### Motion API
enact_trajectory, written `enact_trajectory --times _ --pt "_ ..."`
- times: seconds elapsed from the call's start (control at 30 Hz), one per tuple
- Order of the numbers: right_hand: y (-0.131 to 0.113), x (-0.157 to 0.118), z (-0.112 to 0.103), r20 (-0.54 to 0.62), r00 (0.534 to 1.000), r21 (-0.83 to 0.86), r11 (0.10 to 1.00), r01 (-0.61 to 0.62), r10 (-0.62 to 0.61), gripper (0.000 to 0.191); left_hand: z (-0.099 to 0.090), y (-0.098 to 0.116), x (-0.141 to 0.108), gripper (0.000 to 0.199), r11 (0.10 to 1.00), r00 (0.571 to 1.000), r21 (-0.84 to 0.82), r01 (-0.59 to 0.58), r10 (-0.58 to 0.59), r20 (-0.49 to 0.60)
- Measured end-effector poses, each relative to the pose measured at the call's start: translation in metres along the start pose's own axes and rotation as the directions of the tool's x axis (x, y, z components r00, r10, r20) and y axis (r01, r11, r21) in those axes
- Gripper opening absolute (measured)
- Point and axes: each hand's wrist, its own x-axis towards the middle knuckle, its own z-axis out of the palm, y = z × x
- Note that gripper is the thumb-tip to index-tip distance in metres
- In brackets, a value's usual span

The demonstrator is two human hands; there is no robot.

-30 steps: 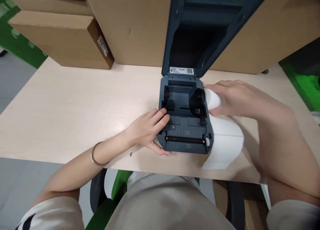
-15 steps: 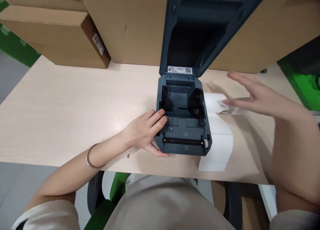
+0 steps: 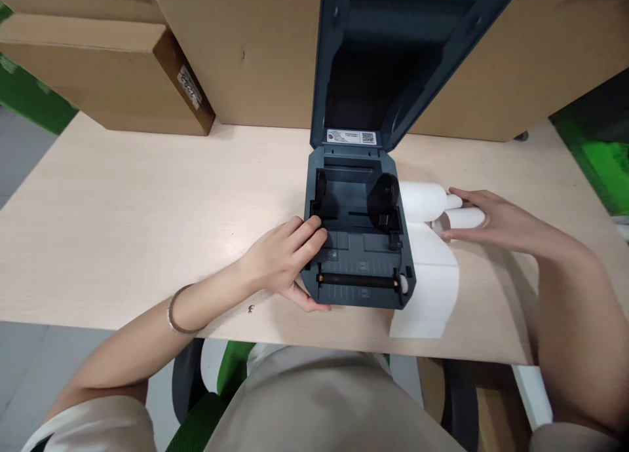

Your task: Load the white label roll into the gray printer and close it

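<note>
Right beside the open printer [image 3: 361,242], that big paper roll [image 3: 423,202] could unroll if the right hand [image 3: 506,224] bumps it; its fingers surround a small white roll [image 3: 465,218], can't tell how tightly. Left hand [image 3: 285,254] clasps the printer's side.

The label printer [image 3: 366,242] is coloured dark slate blue, its roller [image 3: 358,280] black and tipped with a white gear [image 3: 403,283]. The label roll [image 3: 422,202] is left plain white. Black-and-white markings are printed on the sticker [image 3: 351,137]. The desk [image 3: 147,209] is toned pale cream, the cardboard box [image 3: 81,75] plain brown.
</note>
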Motion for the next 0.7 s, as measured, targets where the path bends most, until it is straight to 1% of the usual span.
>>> enact_trajectory --times 0.03,0.13,0.2,0.3,0.4,0.5,0.57,0.63,0.67,0.7 --pt "-0.003 0.001 0.001 -0.018 1.0 0.061 0.998 -0.016 0.017 0.092 0.0 0.0 -0.001 0.118 1.0 1.0 -0.009 0.003 -0.003 0.0" --pt "-0.008 0.002 -0.001 -0.058 0.995 0.323 0.945 -0.053 0.075 0.068 0.0 -0.001 -0.002 0.119 1.0 1.0 -0.02 0.005 -0.005 -0.002" --pt "-0.007 0.001 -0.006 -0.079 0.995 0.412 0.911 -0.03 0.068 0.056 0.0 -0.001 -0.002 0.117 1.0 1.0 -0.015 0.004 -0.004 0.004" --pt "-0.003 0.001 -0.012 -0.052 0.998 0.378 0.926 0.005 0.016 0.043 0.0 -0.001 -0.002 0.114 1.0 1.0 -0.004 0.004 -0.004 0.008" --pt "-0.005 0.004 -0.011 0.003 1.0 0.28 0.96 0.012 -0.013 0.049 0.0 0.0 0.0 0.11 1.0 1.0 0.008 -0.001 0.001 -0.006" --pt "-0.015 0.009 -0.006 -0.028 0.999 0.171 0.984 0.045 -0.04 0.046 0.0 0.0 0.002 0.11 0.999 1.0 0.034 -0.012 0.013 -0.022" --pt "-0.018 0.01 -0.006 -0.049 0.998 0.145 0.989 0.04 -0.033 0.042 0.0 0.0 0.004 0.112 0.998 0.999 0.056 -0.022 0.024 -0.032" --pt "-0.013 0.007 -0.012 -0.041 0.999 0.143 0.99 0.021 -0.015 0.042 0.001 0.0 0.004 0.113 0.997 0.999 0.07 -0.027 0.029 -0.038" --pt "-0.007 0.004 -0.017 -0.062 0.998 0.116 0.993 0.011 -0.004 0.044 0.001 0.001 0.004 0.113 0.997 0.999 0.073 -0.025 0.028 -0.037" --pt "0.0 0.0 -0.024 -0.107 0.994 0.073 0.997 0.007 0.001 0.046 0.001 0.001 0.004 0.113 0.997 0.999 0.072 -0.023 0.025 -0.035"
